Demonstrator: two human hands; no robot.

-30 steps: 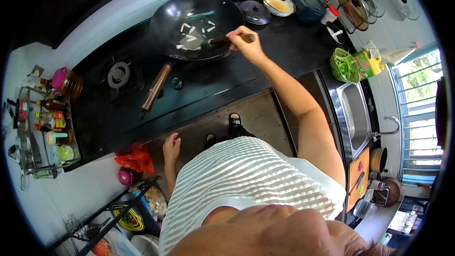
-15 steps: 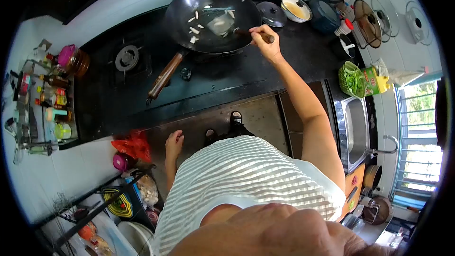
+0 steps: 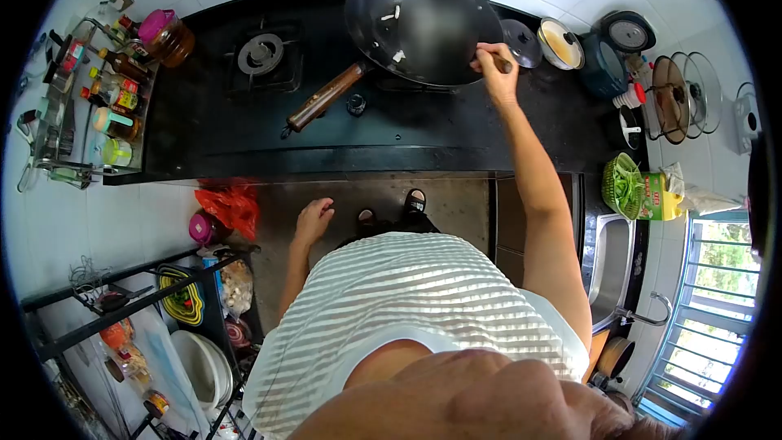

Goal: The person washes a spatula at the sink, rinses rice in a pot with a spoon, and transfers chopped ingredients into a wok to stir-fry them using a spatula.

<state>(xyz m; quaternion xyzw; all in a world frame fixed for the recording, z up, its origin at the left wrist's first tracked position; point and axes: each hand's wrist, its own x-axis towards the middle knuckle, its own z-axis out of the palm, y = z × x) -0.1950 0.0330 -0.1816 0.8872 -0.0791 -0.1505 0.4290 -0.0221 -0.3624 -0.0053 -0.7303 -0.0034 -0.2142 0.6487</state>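
Observation:
My right hand [image 3: 494, 63] is closed around the wooden handle of a wok spatula [image 3: 506, 66], over the right rim of a black wok [image 3: 371, 41]. A grey blur hides the spatula's blade and much of the wok's inside. A few pale pieces of food [image 3: 397, 12] show on the wok's left side. The wok's wooden handle [image 3: 326, 102] points toward the front left, with no hand on it. My left hand [image 3: 314, 218] hangs beside my body, below the counter's front edge, its fingers loosely curled and nothing visible in them.
A second burner [image 3: 261, 55] is left of the wok. Bottles stand on a rack [image 3: 134, 134] at the far left. On the right are a dark lid [image 3: 521, 42], a bowl [image 3: 562, 47], a rice cooker [image 3: 603, 65], a green basket [image 3: 617, 204] and a sink [image 3: 609, 269].
The view has shifted, so the counter and wok appear farther right. A grey blur now covers the wok's middle. My right hand keeps its hold on the spatula; my left hand still hangs down.

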